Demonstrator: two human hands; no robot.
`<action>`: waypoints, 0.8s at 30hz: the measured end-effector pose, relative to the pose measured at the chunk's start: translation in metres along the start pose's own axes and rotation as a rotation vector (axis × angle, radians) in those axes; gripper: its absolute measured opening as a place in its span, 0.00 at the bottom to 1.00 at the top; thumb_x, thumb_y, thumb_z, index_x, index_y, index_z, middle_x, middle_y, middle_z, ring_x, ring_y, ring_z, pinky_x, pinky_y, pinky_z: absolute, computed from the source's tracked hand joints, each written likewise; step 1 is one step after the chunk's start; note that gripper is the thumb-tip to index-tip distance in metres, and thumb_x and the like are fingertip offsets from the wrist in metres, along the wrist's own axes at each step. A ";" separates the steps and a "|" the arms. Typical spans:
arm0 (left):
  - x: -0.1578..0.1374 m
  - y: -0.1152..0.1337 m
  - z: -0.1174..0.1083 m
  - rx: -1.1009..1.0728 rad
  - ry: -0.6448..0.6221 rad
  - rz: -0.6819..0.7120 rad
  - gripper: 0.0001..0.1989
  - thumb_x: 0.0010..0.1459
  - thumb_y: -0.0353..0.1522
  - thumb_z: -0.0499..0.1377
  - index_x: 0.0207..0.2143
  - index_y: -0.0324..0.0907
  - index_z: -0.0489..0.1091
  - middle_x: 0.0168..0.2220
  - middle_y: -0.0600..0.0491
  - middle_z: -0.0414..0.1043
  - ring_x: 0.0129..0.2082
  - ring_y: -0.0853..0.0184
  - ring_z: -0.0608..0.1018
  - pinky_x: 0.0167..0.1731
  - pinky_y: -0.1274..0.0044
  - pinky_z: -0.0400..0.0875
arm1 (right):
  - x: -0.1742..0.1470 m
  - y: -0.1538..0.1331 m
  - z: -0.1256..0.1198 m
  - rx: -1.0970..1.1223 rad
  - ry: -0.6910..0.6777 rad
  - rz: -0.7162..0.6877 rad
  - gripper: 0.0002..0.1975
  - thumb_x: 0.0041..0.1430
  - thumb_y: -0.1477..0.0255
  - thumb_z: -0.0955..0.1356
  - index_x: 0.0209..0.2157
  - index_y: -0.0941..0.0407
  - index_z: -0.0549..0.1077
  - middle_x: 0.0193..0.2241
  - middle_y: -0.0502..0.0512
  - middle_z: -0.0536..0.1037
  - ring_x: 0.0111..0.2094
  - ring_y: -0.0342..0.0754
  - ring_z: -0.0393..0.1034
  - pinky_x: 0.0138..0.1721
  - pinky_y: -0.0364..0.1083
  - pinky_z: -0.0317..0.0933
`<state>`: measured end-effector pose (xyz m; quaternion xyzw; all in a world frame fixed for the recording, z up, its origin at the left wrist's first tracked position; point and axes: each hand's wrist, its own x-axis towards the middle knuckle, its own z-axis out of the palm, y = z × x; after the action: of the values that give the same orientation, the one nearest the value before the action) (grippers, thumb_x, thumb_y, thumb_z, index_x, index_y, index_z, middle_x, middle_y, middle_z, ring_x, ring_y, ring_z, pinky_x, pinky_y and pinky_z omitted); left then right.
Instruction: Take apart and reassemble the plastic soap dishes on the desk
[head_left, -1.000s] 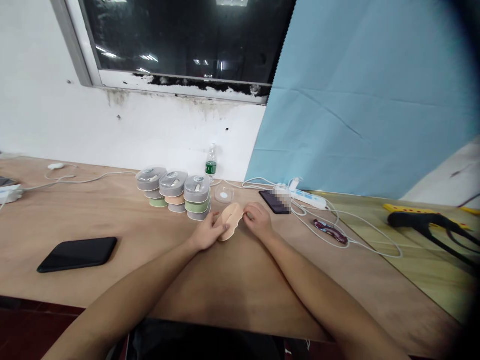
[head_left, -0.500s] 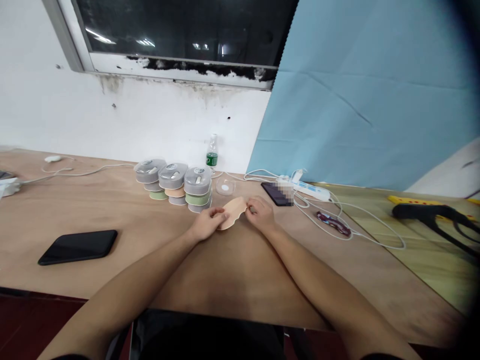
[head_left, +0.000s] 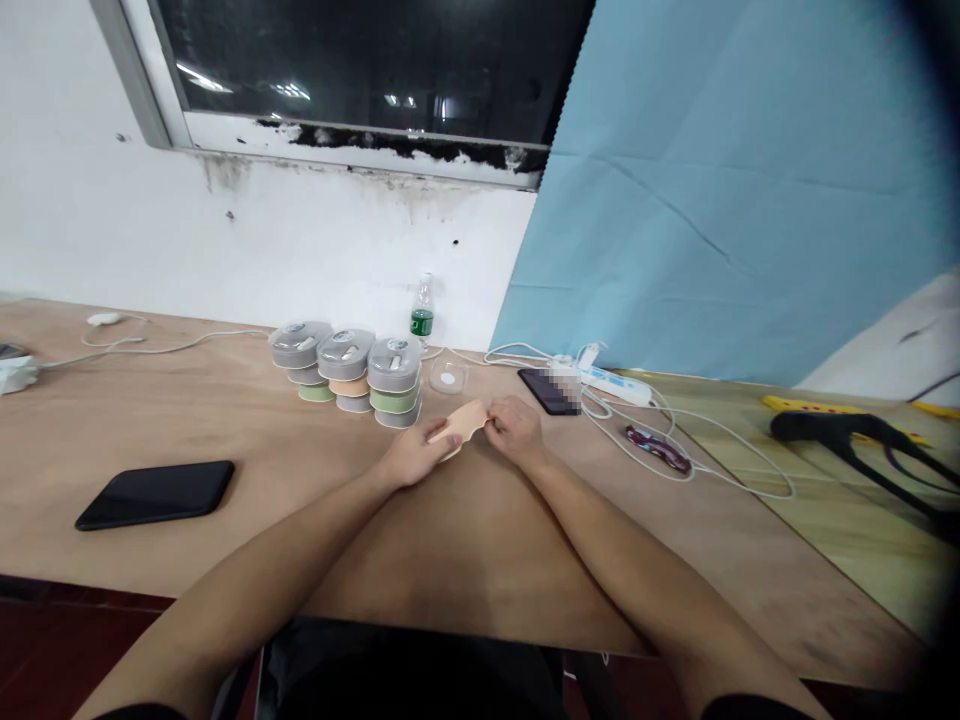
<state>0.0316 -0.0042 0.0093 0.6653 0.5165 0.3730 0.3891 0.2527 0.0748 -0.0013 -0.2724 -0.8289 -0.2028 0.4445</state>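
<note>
Between my hands, just above the table, is a thin peach-coloured piece [head_left: 466, 418] with a rounded outline and a wavy edge; I cannot make out its exact kind. My left hand [head_left: 417, 453] is closed on its near left end, thumb lying on top. The fingers of my right hand [head_left: 516, 428] are pinched at its right end. To the left of it, small lidded boxes stand in stacks, such as this grey-lidded one [head_left: 394, 368], with grey, green and peach layers. A clear lid-like piece [head_left: 449, 377] with a white spot lies behind my hands.
A black phone [head_left: 156, 493] lies at the left of the table [head_left: 450, 560]. At the back are a bottle with a green label [head_left: 422, 310], a dark phone [head_left: 551, 392] and a white power strip [head_left: 619, 385] with cables. A dark red wrapper [head_left: 658, 449] lies right.
The peach piece has tilted and shows less of its face. My left thumb now reaches farther over it. Both hands stay in nearly the same place.
</note>
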 end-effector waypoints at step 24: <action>-0.006 -0.007 0.003 0.051 -0.001 0.272 0.39 0.55 0.46 0.59 0.65 0.44 0.51 0.62 0.44 0.56 0.60 0.53 0.62 0.59 0.65 0.54 | -0.020 0.057 0.024 0.148 0.041 1.270 0.23 0.43 0.68 0.66 0.44 0.60 0.68 0.25 0.53 0.75 0.22 0.49 0.69 0.28 0.46 0.62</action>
<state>0.0300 -0.0094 0.0011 0.7389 0.4308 0.4088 0.3182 0.2826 0.1276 -0.0251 -0.6751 -0.5094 0.1527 0.5113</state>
